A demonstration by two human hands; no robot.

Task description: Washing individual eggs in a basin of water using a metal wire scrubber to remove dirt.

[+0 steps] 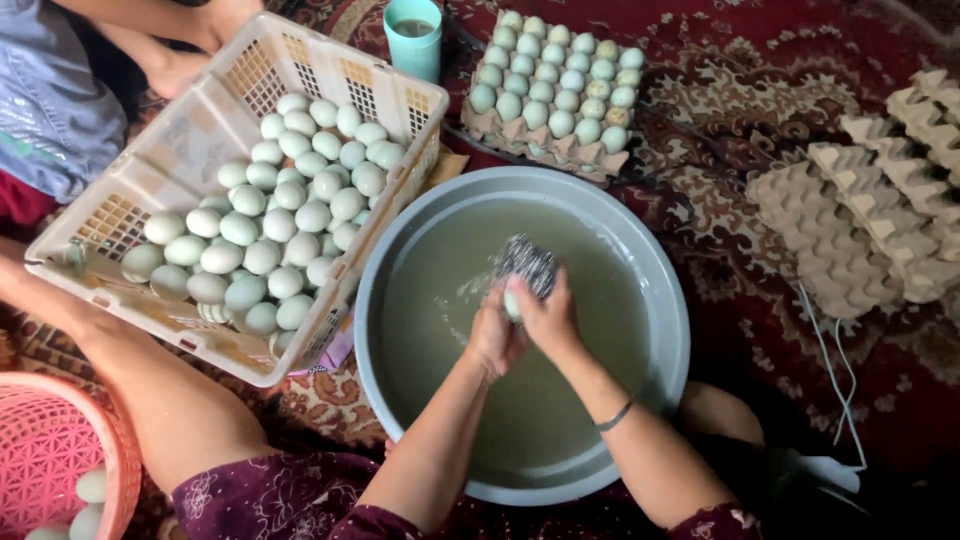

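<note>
Both my hands are over a grey basin (668, 300) of cloudy water. My left hand (492, 335) is closed around a pale green egg (511, 304), only a sliver of which shows between the hands. My right hand (547, 315) presses a wad of steel wool (527, 264) against the egg. A thin dark band sits on my right wrist. The water ripples around the hands.
A beige plastic crate (240, 80) with several pale eggs stands left of the basin. A filled egg tray (555, 85) and a teal cup (413, 35) lie behind. Empty cardboard trays (860, 220) are stacked at right. A pink basket (50, 450) sits lower left; another person (50, 110) sits upper left.
</note>
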